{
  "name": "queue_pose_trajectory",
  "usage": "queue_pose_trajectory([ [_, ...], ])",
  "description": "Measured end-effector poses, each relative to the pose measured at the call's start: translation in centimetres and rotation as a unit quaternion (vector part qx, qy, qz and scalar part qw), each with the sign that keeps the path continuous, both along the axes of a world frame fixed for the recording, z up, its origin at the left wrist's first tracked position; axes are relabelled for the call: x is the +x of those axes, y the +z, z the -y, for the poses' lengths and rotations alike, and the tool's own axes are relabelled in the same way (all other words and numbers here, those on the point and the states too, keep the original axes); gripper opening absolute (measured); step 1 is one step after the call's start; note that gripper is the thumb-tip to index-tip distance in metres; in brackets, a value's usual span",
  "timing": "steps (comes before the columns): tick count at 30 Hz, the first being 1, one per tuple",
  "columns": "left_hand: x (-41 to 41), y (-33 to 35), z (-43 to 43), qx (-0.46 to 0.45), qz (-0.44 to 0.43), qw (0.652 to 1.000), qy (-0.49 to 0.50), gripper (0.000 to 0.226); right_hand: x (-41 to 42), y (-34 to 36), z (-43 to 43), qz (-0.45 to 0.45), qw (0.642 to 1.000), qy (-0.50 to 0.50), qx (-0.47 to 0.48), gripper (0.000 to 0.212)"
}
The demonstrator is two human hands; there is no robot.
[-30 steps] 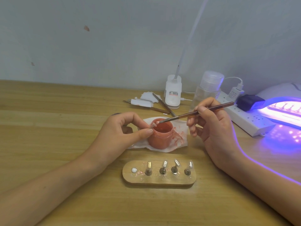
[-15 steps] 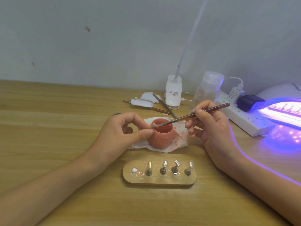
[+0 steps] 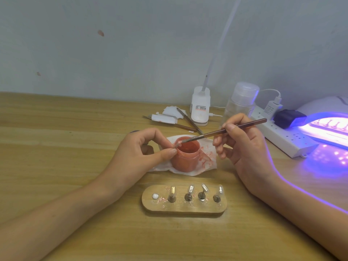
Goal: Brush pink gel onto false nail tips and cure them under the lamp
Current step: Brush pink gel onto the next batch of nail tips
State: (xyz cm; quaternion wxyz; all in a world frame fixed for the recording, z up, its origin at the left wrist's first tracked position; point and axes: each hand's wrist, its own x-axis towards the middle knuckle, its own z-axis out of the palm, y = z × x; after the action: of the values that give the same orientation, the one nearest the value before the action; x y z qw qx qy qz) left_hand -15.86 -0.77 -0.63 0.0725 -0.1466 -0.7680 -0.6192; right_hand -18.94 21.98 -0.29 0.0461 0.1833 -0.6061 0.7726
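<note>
Coral-pink jar [image 3: 186, 157], violet-glowing lamp [image 3: 327, 127]

On the light wooden tabletop [image 3: 56, 157], the left hand [image 3: 139, 151] pinches a small clear false nail tip [image 3: 178, 143] between thumb and forefinger at the left rim of an open round jar of pink gel [image 3: 185, 158], which stands on a pink-smeared white paper tissue [image 3: 208, 157]. The right hand [image 3: 243, 146] holds a thin brown-handled brush [image 3: 226, 130] like a pen, its bristle end touching the tip. Nearer the person lies an oblong wooden holder [image 3: 188, 210] carrying four clear tips on pegs, and at the far right a white curing lamp [image 3: 323, 106] glows violet beside a white power strip [image 3: 282, 137].
</note>
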Motion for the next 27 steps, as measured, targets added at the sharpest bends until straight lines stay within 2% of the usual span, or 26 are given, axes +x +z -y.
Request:
queue_pose_trajectory([
  [5, -0.20, -0.12, 0.01, 0.004, -0.008, 1.000, 0.001, 0.014, -0.09, -0.21, -0.10, 0.019, 0.999, -0.030, 0.015, 0.021],
  [8, -0.24, -0.18, 0.01, -0.001, -0.013, 1.000, 0.001, 0.014, -0.10, -0.06, -0.02, 0.006, 1.000, -0.012, -0.001, 0.015],
  [11, -0.29, -0.25, 0.08, -0.005, -0.014, 1.000, 0.004, 0.012, -0.06, -0.06, 0.10, 0.004, 1.000, -0.009, 0.023, 0.012],
  [16, -0.38, -0.34, 0.14, -0.009, -0.014, 1.000, 0.008, 0.014, -0.09, -0.04, -0.08, 0.012, 1.000, -0.022, -0.003, 0.018],
  [19, -0.32, -0.32, 0.14, -0.014, -0.017, 1.000, 0.009, 0.014, 0.05, 0.08, 0.16, 0.001, 1.000, -0.002, 0.018, 0.014],
  [23, -0.35, -0.25, 0.05, -0.011, -0.019, 1.000, 0.015, 0.013, -0.08, -0.13, -0.07, 0.020, 0.999, -0.036, 0.017, 0.020],
  [27, -0.30, -0.19, 0.05, -0.008, -0.021, 1.000, 0.012, 0.012, 0.01, 0.05, 0.09, 0.000, 1.000, -0.004, 0.011, 0.017],
])
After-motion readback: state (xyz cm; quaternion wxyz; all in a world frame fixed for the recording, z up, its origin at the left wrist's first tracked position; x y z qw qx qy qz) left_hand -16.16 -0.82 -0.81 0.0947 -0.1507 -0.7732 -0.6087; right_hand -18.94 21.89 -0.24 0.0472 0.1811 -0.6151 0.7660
